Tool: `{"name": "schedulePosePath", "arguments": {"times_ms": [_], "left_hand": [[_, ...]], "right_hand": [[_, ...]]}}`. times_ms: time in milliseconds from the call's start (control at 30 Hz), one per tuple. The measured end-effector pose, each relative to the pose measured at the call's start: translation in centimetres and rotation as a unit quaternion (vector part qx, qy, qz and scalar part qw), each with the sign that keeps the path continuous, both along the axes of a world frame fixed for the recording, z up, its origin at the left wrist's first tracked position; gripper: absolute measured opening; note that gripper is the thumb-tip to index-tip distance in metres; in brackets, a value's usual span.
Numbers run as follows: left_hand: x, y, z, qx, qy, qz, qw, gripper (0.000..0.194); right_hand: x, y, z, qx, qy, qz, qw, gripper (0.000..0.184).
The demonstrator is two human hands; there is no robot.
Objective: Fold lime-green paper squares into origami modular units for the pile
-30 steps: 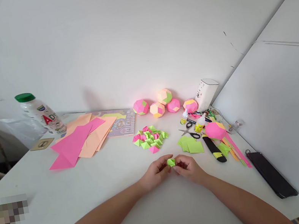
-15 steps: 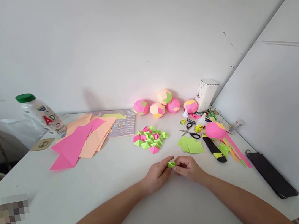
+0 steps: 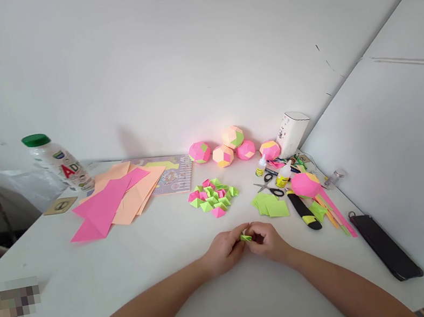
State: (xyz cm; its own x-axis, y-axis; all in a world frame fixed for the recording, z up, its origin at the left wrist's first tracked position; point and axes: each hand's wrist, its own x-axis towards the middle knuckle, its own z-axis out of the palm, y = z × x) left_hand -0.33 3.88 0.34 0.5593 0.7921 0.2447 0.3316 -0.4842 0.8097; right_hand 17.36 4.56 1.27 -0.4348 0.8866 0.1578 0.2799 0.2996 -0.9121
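A white bench spreads in front of me against a pale wall. At its left end, pink and peach sheets overlap a patterned notebook, beside a green-capped bottle. A black slab lies slantwise near the right edge. My left hand and right hand meet low at the center, their fingertips together, both pinching one green folded paper. Beyond them, five paper balls in pink, peach and green sit along the wall. A cutter angles toward me at right, near a loose pile of pink and green folded pieces, green squares and open scissors. Smallest of all, the green folded paper sits between my fingertips, just above the bench, its long axis running roughly left to right; fingers cover part of it, so I cannot tell which end leads.
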Motion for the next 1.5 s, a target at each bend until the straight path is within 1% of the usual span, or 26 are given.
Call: {"name": "schedulePosePath", "arguments": {"times_ms": [133, 267, 400, 467, 500, 567, 633, 733, 767, 800, 867, 967, 1033, 1167, 1200, 1267, 1300, 1367, 1433, 1500], "left_hand": [[0.0, 0.0, 0.2, -0.080, -0.053, -0.008, 0.995, 0.046], [0.0, -0.1, 0.4, -0.175, -0.112, -0.013, 0.978, 0.047], [-0.2, 0.0, 0.8, -0.242, -0.142, 0.014, 0.960, 0.045], [-0.3, 0.1, 0.9, -0.247, -0.141, 0.027, 0.958, 0.044], [-0.3, 0.1, 0.9, -0.244, -0.137, 0.028, 0.960, 0.044], [-0.3, 0.1, 0.9, -0.233, -0.130, 0.028, 0.963, 0.045], [-0.3, 0.1, 0.8, -0.229, -0.127, 0.029, 0.965, 0.047], [-0.1, 0.1, 0.7, -0.228, -0.119, 0.028, 0.966, 0.046], [0.0, 0.1, 0.7, -0.226, -0.115, 0.031, 0.967, 0.045], [0.0, 0.1, 0.8, -0.221, -0.114, 0.037, 0.968, 0.043], [0.1, 0.1, 1.0, -0.198, -0.115, 0.053, 0.972, 0.035], [0.2, 0.2, 1.4, -0.164, -0.107, 0.068, 0.978, 0.019], [0.2, 0.2, 1.4, -0.180, -0.116, 0.073, 0.974, 0.020], [0.1, 0.5, 1.1, -0.265, -0.187, 0.082, 0.942, 0.021], [0.0, 0.5, 1.0, -0.280, -0.199, 0.084, 0.935, 0.021], [-0.1, 0.6, 0.9, -0.301, -0.207, 0.086, 0.927, 0.019], [-0.1, 0.7, 0.9, -0.310, -0.207, 0.086, 0.924, 0.018], [-0.2, 0.7, 1.0, -0.320, -0.198, 0.086, 0.922, 0.015], [-0.2, 0.6, 1.2, -0.319, -0.184, 0.082, 0.926, 0.012], [-0.2, 0.5, 1.5, -0.315, -0.175, 0.074, 0.930, 0.010]], "right_hand": [[0.2, -0.1, 0.0, -0.011, 0.004, -0.003, 1.000, 0.007], [0.4, 0.0, 0.0, -0.026, 0.006, -0.010, 1.000, 0.007], [0.6, 0.1, 0.1, -0.059, 0.060, 0.005, 0.996, 0.007], [0.7, 0.0, 0.1, -0.068, 0.085, 0.018, 0.994, 0.004], [0.8, -0.1, 0.1, -0.064, 0.085, 0.024, 0.994, 0.006], [0.7, -0.2, 0.1, -0.044, 0.060, 0.035, 0.997, 0.017], [0.6, -0.3, 0.1, -0.016, 0.021, 0.042, 0.999, 0.021], [0.5, -0.2, 0.2, 0.026, -0.013, 0.032, 0.999, 0.008], [0.5, -0.1, 0.2, 0.031, -0.016, 0.024, 0.999, 0.009], [0.5, -0.1, 0.2, 0.028, -0.016, 0.018, 0.999, 0.014], [0.6, 0.0, 0.3, -0.002, -0.005, 0.013, 1.000, 0.022], [0.8, 0.1, 0.3, -0.053, 0.020, 0.016, 0.998, 0.025], [0.9, 0.1, 0.3, -0.059, 0.022, 0.016, 0.998, 0.026], [0.8, 0.0, 0.2, -0.022, 0.005, 0.019, 1.000, 0.024], [0.7, -0.1, 0.1, -0.014, 0.005, 0.017, 1.000, 0.021], [0.7, -0.2, -0.1, -0.010, 0.016, 0.011, 1.000, 0.010], [0.6, -0.3, -0.3, -0.008, 0.028, 0.006, 1.000, 0.005], [0.6, -0.4, -0.6, 0.008, 0.051, -0.002, 0.999, 0.014], [0.7, -0.5, -0.8, 0.051, 0.058, -0.003, 0.997, 0.016], [0.9, -0.6, -0.9, 0.105, 0.037, 0.007, 0.994, 0.016]]}}
